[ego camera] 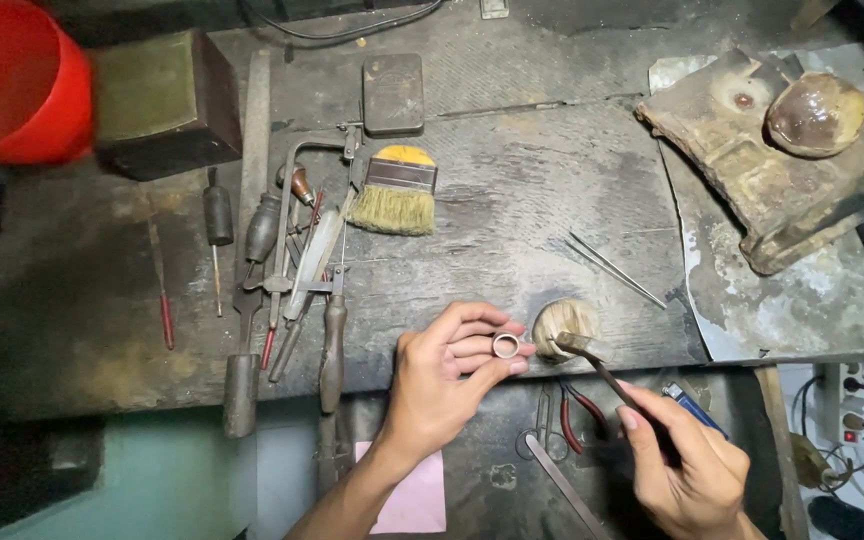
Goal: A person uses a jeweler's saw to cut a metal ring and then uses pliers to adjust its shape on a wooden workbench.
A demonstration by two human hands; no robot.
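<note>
Two bare hands in view — left hand (pixel 449 380), right hand (pixel 687 465). No gloves, no rings, no watch, no bracelet visible. Left forearm (pixel 347 500) bare to frame edge — no sleeve in view. Right wrist cut off by bottom edge, no sleeve seen there either. Fingernails short, plain, unpainted. Fingers slender. Rest of body out of frame.

- The left hand (pixel 447 385) pinches a small silver metal ring (pixel 505 346) between thumb and fingertips.
- The right hand (pixel 687 465) grips a dark, slim metal file (pixel 607 375), its tip just beside the ring.
- A yellow-handled bristle brush (pixel 397 190) lies on the worn, dark wooden workbench (pixel 512 220).
</note>
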